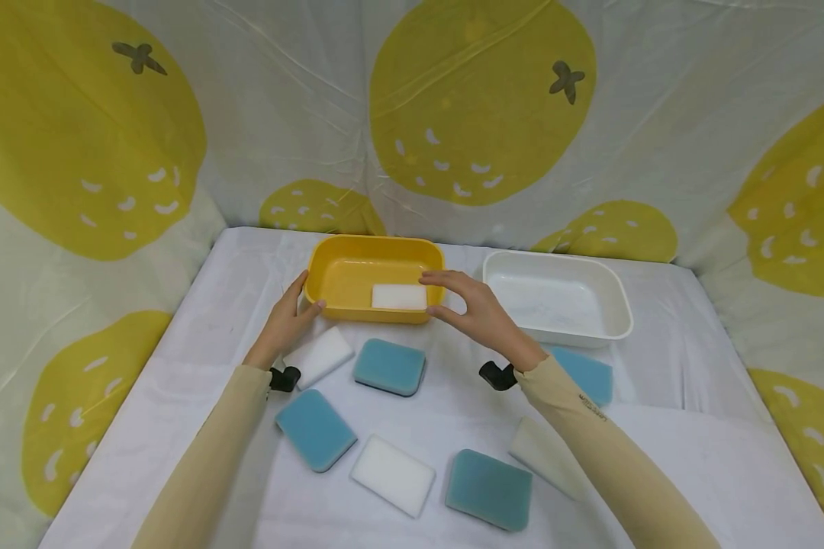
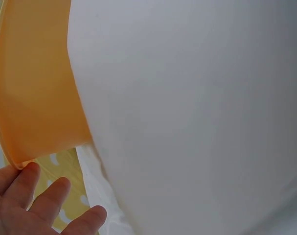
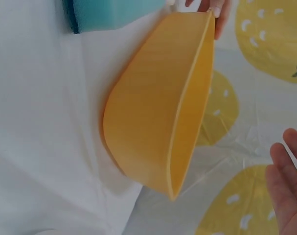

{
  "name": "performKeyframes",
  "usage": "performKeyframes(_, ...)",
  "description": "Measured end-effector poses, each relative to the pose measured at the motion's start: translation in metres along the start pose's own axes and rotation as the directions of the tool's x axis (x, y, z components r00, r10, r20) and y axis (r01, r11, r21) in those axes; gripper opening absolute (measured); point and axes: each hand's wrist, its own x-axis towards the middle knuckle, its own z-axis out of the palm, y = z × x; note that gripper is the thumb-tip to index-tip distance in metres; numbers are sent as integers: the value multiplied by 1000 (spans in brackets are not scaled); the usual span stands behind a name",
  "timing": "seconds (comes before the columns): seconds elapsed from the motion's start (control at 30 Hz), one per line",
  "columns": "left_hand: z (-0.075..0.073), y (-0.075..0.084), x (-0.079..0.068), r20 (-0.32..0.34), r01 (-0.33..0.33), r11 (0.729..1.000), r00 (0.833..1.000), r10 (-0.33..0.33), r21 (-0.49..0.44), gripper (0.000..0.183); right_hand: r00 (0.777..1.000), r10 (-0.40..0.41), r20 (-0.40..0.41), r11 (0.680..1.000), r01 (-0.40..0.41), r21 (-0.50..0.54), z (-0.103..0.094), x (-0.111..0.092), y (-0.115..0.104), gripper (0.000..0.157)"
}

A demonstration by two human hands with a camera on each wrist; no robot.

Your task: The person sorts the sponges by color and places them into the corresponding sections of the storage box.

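Gripping the left end of the yellow basin (image 1: 346, 313) with the left hand (image 1: 283, 324); at the opposite end, right hand (image 1: 484, 313) spread, grasping nothing. Apparently early on: one white sponge (image 1: 398, 296) inside, seven other sponges (image 1: 389, 366) out on the worktop (image 1: 680, 366).

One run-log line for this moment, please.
left hand: touching rim of yellow tub | right hand: fingers extended, by yellow tub's right end | white sponge: inside yellow tub | blue sponges: on tablecloth

Upright, open-topped yellow oblong tub (image 1: 343, 313), a white rectangular sponge (image 1: 399, 296) inside near its front right corner
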Motion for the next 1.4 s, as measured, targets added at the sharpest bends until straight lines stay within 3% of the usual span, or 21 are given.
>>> performKeyframes(0.23,0,-2,0,-6,-6,1000,1000,6,1,77,1000,4,-27,1000,-4,-13,-7,-12,-3,46)
performKeyframes(0.73,1,-4,2,-6,-14,1000,1000,14,9,77,993,90,-81,995,-92,-30,-24,-46,-12,47)
performKeyframes(1.4,1,-6,2,-6,-19,1000,1000,19,-10,78,984,57,-168,997,-64,-42,-54,-93,-23,57)
